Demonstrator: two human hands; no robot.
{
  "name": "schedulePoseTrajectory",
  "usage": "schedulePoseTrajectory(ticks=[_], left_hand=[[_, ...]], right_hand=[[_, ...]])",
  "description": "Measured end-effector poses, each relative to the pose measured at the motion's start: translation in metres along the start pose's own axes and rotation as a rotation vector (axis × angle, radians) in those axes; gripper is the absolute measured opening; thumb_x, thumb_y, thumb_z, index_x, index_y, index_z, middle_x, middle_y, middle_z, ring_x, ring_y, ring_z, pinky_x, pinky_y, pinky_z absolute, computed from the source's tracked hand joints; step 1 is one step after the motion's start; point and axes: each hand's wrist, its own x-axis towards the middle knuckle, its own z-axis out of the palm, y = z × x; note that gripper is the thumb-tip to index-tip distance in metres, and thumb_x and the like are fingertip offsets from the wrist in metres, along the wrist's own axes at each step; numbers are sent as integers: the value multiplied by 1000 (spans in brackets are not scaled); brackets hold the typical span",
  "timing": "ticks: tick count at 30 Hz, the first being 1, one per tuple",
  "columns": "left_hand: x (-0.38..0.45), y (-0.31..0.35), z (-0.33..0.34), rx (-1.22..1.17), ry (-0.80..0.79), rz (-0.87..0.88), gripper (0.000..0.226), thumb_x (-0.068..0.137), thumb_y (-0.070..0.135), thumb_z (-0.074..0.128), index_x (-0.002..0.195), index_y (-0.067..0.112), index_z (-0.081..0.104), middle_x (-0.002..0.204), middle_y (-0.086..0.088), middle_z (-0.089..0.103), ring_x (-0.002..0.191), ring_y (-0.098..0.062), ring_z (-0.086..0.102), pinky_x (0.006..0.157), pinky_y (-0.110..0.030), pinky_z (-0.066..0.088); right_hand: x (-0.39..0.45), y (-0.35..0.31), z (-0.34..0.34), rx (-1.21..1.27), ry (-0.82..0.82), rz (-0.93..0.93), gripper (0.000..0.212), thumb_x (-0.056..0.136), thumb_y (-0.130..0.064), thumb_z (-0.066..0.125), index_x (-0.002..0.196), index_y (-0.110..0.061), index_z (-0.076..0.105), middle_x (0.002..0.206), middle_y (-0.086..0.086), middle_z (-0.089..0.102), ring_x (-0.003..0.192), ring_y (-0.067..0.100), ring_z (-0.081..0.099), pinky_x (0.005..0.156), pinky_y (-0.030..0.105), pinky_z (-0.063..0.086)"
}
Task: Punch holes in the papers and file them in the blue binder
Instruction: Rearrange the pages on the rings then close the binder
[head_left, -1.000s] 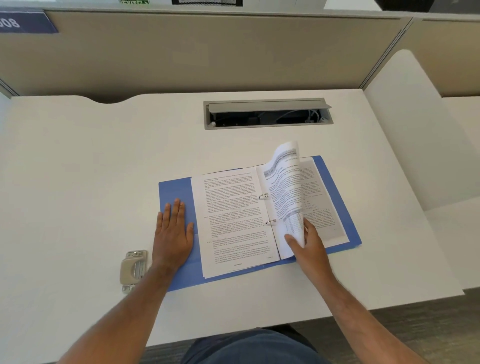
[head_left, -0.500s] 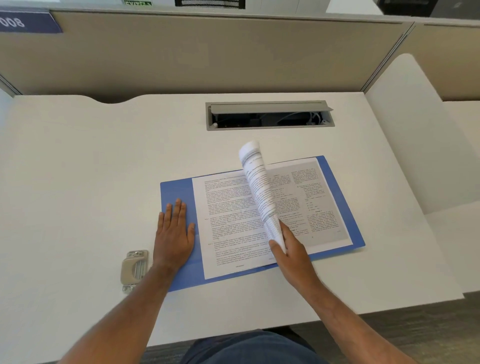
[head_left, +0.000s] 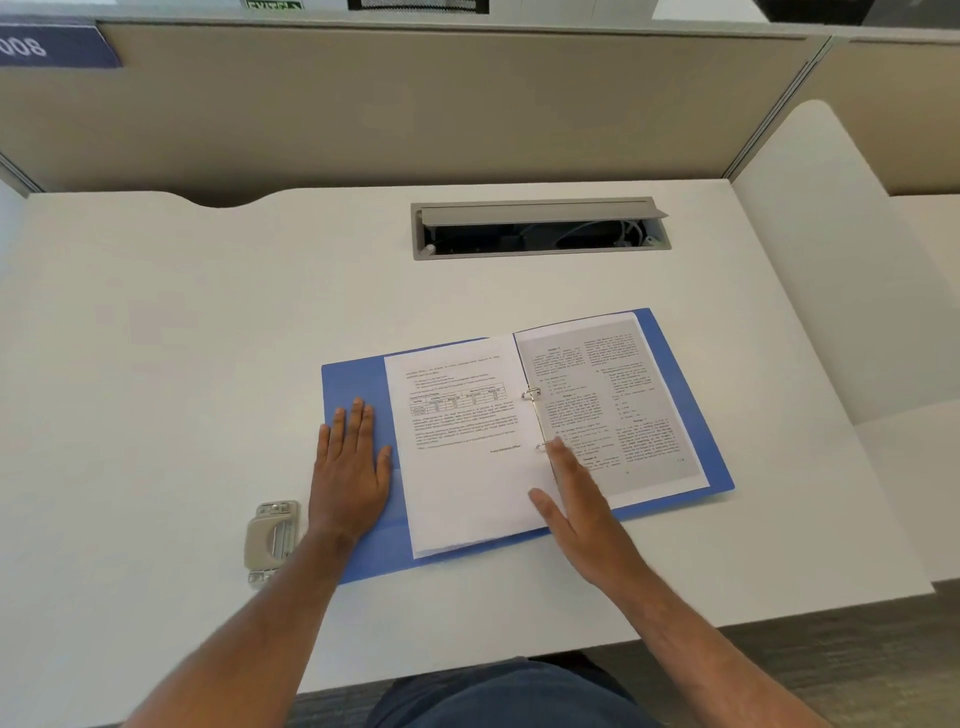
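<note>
The blue binder (head_left: 356, 384) lies open on the white desk. Printed papers sit on its two metal rings (head_left: 537, 415): a left stack (head_left: 462, 441) topped by a page with a small table, and a right page (head_left: 613, 405) of dense text. My left hand (head_left: 350, 467) rests flat, fingers spread, on the binder's bare left cover. Near the lower ring, my right hand (head_left: 576, 504) lies flat and open across the bottom of the pages, holding nothing. A grey metal hole punch (head_left: 271, 540) sits on the desk just left of my left wrist.
An open grey cable tray (head_left: 540, 228) is set into the desk behind the binder. Beige partition walls (head_left: 415, 104) close the back, and a white side panel (head_left: 810, 249) stands at the right. The desk's front edge runs just below my forearms.
My right hand turned a curled bundle of pages over the rings from right to left, laid it flat on the left stack and let it go. My left hand stayed in place.
</note>
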Motion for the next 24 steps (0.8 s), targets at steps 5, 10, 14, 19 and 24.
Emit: schedulePoseTrajectory(ticks=[5,10,14,19,24], left_hand=[[0,-1,0,-5,2,5,70,106,44,29,166,8,24,175,-6,20,162,-27,15,131,-50,15],[0,0,0,-10,1,3,70,106,44,29,166,8,24,174,-6,20,162,-27,15,131,-50,14],[0,0,0,-1,-3,2,70,106,45,28,166,9,22,175,-5,19,163,-26,13,132,-49,14],[0,-1,1,0,-1,-2,70,106,45,28,166,9,23,175,-5,19,163,-26,13,132,-49,13],[0,-2,2,-2,-4,-4,70,107,45,30,166,9,22,175,-5,19,163,-26,12,131,-50,15]], right_hand=[[0,42,-16,-121,254,164,85,98,-65,38,168,-26,10,178,-1,9,163,27,17,126,52,34],[4,90,-32,-335,346,363,98,99,-62,43,168,-8,0,177,17,-2,163,40,10,131,55,19],[8,105,-31,-321,259,441,99,104,-57,48,167,-6,-8,177,20,-3,164,39,2,133,53,8],[12,100,-27,-285,210,461,93,108,-49,46,166,-4,-11,176,24,-5,164,42,-2,133,52,4],[11,90,-30,-213,221,441,94,108,-43,52,167,-9,-13,177,18,-11,163,42,-4,133,52,6]])
